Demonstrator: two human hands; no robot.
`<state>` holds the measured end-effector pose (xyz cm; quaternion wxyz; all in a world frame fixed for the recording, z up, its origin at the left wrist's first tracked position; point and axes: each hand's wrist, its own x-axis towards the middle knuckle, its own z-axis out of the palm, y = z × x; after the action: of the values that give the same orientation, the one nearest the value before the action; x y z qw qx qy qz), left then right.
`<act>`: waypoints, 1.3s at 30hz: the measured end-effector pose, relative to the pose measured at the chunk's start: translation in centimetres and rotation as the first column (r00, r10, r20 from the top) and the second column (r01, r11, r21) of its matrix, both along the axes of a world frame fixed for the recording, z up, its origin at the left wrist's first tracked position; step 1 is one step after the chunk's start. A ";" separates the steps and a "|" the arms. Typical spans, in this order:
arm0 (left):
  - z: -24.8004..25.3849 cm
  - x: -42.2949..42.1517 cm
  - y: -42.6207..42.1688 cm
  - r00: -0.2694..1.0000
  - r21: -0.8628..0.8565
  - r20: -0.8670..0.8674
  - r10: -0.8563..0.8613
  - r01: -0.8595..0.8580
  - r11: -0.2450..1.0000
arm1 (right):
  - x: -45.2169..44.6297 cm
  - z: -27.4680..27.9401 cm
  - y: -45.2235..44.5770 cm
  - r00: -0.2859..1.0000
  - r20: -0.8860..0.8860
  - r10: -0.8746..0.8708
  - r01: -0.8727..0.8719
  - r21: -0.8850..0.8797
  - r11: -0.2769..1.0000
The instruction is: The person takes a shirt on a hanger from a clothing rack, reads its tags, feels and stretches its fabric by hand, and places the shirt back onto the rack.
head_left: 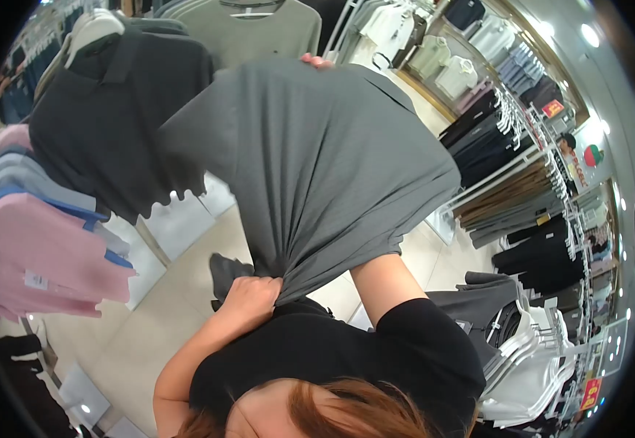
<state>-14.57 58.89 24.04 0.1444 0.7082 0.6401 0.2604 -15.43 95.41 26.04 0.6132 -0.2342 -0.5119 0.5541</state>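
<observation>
A dark grey T-shirt (pixel 317 146) is spread out in front of me, its cloth drawn into folds toward my waist. My left hand (pixel 250 301) is closed in a fist around a bunch of that cloth. A loose end of grey fabric (pixel 230 274) hangs beside this fist. My right forearm goes up behind or inside the T-shirt, which hides most of it. Only some bent fingers of my right hand (pixel 316 61) show, curled at the shirt's far upper edge; the thumb and palm are hidden.
Left, a black top (pixel 113 109) hangs near pink shirts (pixel 47 248) and blue ones. A sage-green top (pixel 259 36) hangs ahead. Trousers (pixel 514 197) line a rack at right. Close on my right are white hangers (pixel 525 336) with clothes. The floor (pixel 131 350) is pale tile.
</observation>
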 end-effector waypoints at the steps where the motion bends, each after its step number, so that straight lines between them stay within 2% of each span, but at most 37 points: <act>1: -0.4 0.1 -0.1 1.000 -0.006 0.007 -0.020 0.020 1.000 | 0.1 -0.2 0.0 1.000 0.028 -0.010 0.010 0.000 1.000; 6: -1.6 0.4 -0.3 0.988 0.002 0.148 -0.047 0.048 0.999 | 0.6 -0.8 0.1 0.979 0.194 -0.059 0.050 0.050 0.997; 9: -0.7 -1.0 -0.9 0.925 -0.086 0.370 -0.086 0.126 0.988 | 1.1 -1.0 0.9 0.911 0.391 -0.129 0.065 0.172 0.983; 10: -0.4 -1.2 -1.9 0.876 -0.230 0.461 0.141 -0.035 0.973 | 1.6 -0.8 1.4 0.865 0.473 -0.168 0.060 0.235 0.970; 12: 0.0 -1.4 -3.9 0.635 -0.527 0.517 0.574 -0.293 0.798 | 2.7 0.6 2.4 0.722 0.645 -0.251 0.010 0.352 0.936; 13: -1.6 -2.4 -4.7 0.550 -0.548 0.588 0.593 -0.269 0.792 | 3.3 1.5 2.8 0.633 0.719 -0.288 -0.032 0.396 0.918; 14: -2.3 -2.8 -4.9 0.434 -0.402 0.783 0.446 -0.194 0.895 | 3.8 2.6 2.4 0.537 0.781 -0.319 -0.066 0.416 0.907; 15: -3.6 -3.1 -5.0 0.371 -0.410 0.815 0.446 -0.175 0.895 | 4.3 3.7 2.1 0.437 0.828 -0.352 -0.106 0.436 0.894; 16: -4.5 -3.3 -5.2 0.304 -0.414 0.844 0.442 -0.154 0.897 | 3.8 3.7 2.9 0.431 0.861 -0.270 -0.174 0.373 0.912; 17: -4.8 -3.2 -5.3 0.273 -0.443 0.845 0.460 -0.126 0.888 | 4.0 3.4 3.2 0.337 0.887 -0.315 -0.161 0.384 0.909; 18: -4.8 -2.9 -5.0 0.244 -0.466 0.846 0.475 -0.097 0.880 | 4.0 5.5 1.5 0.240 0.901 -0.360 -0.149 0.401 0.904; 21: -4.9 -2.3 -4.7 0.206 -0.485 0.849 0.486 -0.058 0.873 | 3.3 6.3 0.1 0.209 0.893 -0.399 -0.116 0.428 0.897; 26: -5.4 -2.2 -5.1 0.192 -0.469 0.861 0.472 -0.063 0.881 | 2.4 6.2 0.9 0.312 0.882 -0.354 -0.174 0.419 0.891; 31: -4.5 -1.4 -5.0 0.188 -0.505 0.841 0.507 -0.061 0.861 | 2.2 7.3 -0.4 0.273 0.887 -0.373 -0.190 0.430 0.882; 34: -5.0 -0.7 -5.5 0.155 -0.460 0.862 0.483 -0.161 0.873 | 2.3 7.3 -0.7 0.258 0.876 -0.407 -0.170 0.455 0.874; 37: -6.1 -2.1 -6.2 0.137 -0.480 0.845 0.517 -0.233 0.846 | 2.4 7.4 -0.2 0.315 0.874 -0.369 -0.164 0.433 0.886; 39: -7.3 -3.5 -6.6 0.022 -0.470 0.866 0.500 -0.309 0.827 | 2.8 8.1 0.2 0.362 0.869 -0.338 -0.177 0.420 0.890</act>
<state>-18.11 52.26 16.75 0.4903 0.1441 0.5838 0.6309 -12.58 95.64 34.10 0.2801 -0.3830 -0.8657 0.1593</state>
